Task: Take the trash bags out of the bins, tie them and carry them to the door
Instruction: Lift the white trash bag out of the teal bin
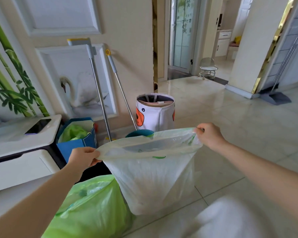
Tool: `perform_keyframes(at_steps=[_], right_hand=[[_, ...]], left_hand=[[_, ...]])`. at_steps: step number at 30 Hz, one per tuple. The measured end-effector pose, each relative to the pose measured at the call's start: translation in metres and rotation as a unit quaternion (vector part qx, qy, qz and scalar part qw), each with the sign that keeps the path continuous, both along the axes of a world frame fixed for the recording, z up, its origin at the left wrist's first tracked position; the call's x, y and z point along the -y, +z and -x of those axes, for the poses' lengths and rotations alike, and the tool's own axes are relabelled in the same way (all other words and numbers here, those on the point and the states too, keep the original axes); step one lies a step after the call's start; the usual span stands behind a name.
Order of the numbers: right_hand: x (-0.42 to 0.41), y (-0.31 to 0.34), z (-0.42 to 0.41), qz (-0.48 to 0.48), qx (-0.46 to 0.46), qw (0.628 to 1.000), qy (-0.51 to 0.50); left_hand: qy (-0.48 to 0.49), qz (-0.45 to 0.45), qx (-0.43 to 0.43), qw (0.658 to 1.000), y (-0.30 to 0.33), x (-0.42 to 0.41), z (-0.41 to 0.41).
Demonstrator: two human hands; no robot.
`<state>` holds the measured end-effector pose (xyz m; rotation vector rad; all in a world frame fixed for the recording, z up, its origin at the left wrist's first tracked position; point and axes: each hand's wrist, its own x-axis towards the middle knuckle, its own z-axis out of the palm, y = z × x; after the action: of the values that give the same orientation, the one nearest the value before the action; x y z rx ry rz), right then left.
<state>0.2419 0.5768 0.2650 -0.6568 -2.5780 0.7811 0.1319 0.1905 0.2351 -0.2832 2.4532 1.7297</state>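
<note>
Head view, nearest first: one full green bag (93, 208) sits low at my left, just beside the white trash bag (155, 177) I am holding up. I cannot see whether the green one is tied.

My left hand (83, 158) is closed, pinching the white bag's rim on its left side. My right hand (209, 134) is closed on the opposite side of the rim, so the mouth is stretched wide between them and the bag hangs free above the floor. It looks light and nearly empty.

As I judge it, the step in hand is tying. To do it well, I would bring the two hands together, gather the rim into one neck, press the air out, then knot it using the green drawstring (159, 157) showing at the hem. I should keep the bag low so it does not swing.

Just behind the bag is one teal bin (139, 133), only its rim showing. Left of it stands one blue paper bag (76, 143) with green plastic inside. Beyond are two long-handled mops (100, 93) leaning on the wall and one panda-print basket (155, 112). Farthest is one glass door (183, 31).
</note>
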Motion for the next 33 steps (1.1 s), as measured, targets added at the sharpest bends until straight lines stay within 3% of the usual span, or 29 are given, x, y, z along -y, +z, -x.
perform_keyframes(at_steps=[14, 20, 33], right_hand=[[0.002, -0.117, 0.032, 0.020, 0.151, 0.988, -0.014], [-0.014, -0.137, 0.040, 0.039, 0.149, 0.987, -0.041], [-0.010, -0.142, 0.050, 0.109, 0.185, 0.976, -0.037]], left_hand=[[-0.113, 0.165, 0.071, 0.977, -0.100, 0.007, -0.006], [-0.087, 0.209, 0.067, 0.972, -0.113, 0.009, 0.004], [-0.164, 0.315, 0.018, 0.935, -0.118, -0.004, 0.013]])
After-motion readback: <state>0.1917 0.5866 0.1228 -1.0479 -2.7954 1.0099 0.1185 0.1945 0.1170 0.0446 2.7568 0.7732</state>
